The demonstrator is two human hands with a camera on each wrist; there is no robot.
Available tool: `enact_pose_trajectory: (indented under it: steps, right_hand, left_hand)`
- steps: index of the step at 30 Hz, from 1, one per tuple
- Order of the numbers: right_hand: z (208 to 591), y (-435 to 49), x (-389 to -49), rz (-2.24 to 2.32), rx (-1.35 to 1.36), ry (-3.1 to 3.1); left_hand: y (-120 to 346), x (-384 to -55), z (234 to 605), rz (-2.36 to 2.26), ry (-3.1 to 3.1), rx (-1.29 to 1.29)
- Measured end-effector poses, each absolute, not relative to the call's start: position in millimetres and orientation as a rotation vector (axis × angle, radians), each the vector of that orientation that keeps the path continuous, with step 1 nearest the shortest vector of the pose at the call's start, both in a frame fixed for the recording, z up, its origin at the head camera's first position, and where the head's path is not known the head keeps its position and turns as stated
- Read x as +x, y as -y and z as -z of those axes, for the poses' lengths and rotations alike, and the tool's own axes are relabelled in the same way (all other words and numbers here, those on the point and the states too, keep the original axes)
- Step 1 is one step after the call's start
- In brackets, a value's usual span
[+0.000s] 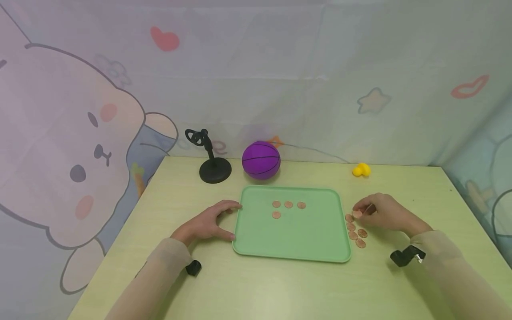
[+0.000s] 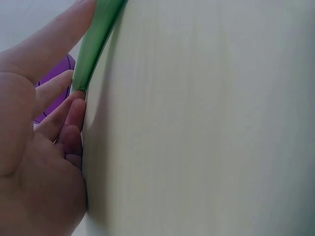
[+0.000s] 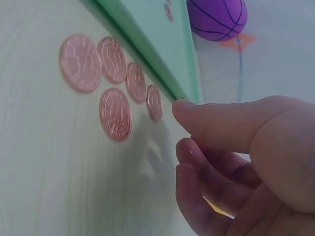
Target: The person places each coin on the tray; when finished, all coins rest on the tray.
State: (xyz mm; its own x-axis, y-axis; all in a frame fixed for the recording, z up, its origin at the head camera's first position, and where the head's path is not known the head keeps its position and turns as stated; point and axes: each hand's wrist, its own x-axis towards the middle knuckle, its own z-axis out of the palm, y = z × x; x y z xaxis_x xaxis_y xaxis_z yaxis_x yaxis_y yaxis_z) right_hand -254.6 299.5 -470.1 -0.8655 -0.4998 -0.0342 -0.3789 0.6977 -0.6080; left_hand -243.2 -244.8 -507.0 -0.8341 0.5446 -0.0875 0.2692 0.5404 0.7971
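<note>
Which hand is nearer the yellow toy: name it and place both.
Right. The right hand, pinching a coin, is in front of the yellow toy; the left hand is farther off, at the left edge of the tray.

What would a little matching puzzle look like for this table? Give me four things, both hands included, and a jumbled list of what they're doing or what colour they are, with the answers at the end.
Things:
1. The ball
2. The right hand
3. The stand with a round base
4. The left hand

Colours and states:
A. Touching the left edge of the green tray
B. Black
C. Pinching a copper-coloured coin
D. Purple with dark lines

Right pairs: 1-D, 2-C, 3-B, 4-A.
</note>
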Motion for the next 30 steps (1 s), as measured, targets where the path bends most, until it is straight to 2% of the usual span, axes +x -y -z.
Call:
enact_pose_trajectory:
  steps: [10, 30]
  right_hand:
    - [466.3, -272.3, -259.8, 0.949, -0.765, -2.707]
    - [469.6, -178.7, -268.9, 1.017, -1.016, -2.605]
  left_hand:
    - [244.6, -242.0, 505.7, -1.185, -2.453, 0.668]
    - [243.1, -240.4, 502.3, -1.189, -2.455, 0.673]
